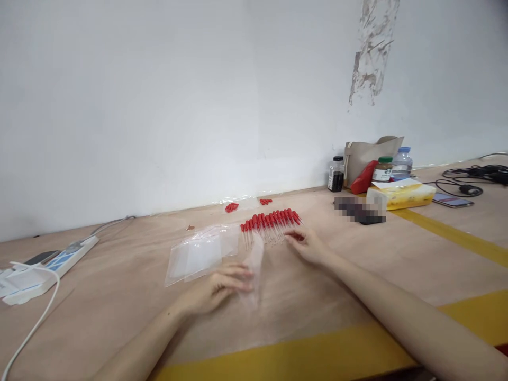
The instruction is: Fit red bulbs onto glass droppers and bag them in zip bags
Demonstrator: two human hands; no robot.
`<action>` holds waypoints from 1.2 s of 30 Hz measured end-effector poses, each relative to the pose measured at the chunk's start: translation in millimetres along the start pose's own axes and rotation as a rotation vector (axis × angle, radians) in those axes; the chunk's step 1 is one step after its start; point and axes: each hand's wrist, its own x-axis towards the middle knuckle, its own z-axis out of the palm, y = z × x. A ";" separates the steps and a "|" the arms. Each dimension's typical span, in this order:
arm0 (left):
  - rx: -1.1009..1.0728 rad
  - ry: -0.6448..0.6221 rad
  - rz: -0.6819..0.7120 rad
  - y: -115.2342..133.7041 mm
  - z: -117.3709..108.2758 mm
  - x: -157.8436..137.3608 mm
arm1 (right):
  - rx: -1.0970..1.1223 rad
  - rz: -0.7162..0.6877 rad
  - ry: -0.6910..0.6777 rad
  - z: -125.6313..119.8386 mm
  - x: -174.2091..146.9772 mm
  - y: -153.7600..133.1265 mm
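Observation:
My left hand (216, 290), slightly blurred, is closed on a clear plastic bag (256, 267) that stands tilted between me and the row of droppers. The droppers (273, 219) have red bulbs and thin clear stems; they lie side by side with the stems towards me. At the right end of that row my right hand (307, 244) has its fingers curled together close to the stem tips. What they hold, if anything, I cannot make out. Several flat clear bags (202, 251) lie overlapping to the left of the droppers.
Two small piles of loose red bulbs (232, 207) lie by the wall. A power strip (51, 270) with a white cable is at left. At right are a tissue pack (405, 196), jars, a dark bottle (336, 174), a bag (369, 153), a phone (452, 199) and black cables (476, 172).

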 end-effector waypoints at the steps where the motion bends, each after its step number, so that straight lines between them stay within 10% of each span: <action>1: 0.006 -0.081 0.001 3.8 1.3 -0.3 | -0.007 0.018 0.008 -3.3 1.2 3.9; 18: 0.088 -0.249 -0.480 40.6 16.6 38.6 | -0.103 -0.072 -0.535 -21.4 -3.9 -10.1; 22: 0.119 -0.088 -0.343 42.0 33.0 37.2 | -0.092 -0.145 -0.490 -21.8 -17.9 -4.7; 36: 0.137 -0.167 -0.062 25.8 28.7 16.8 | 0.083 -0.357 -0.601 -26.0 -35.9 -30.1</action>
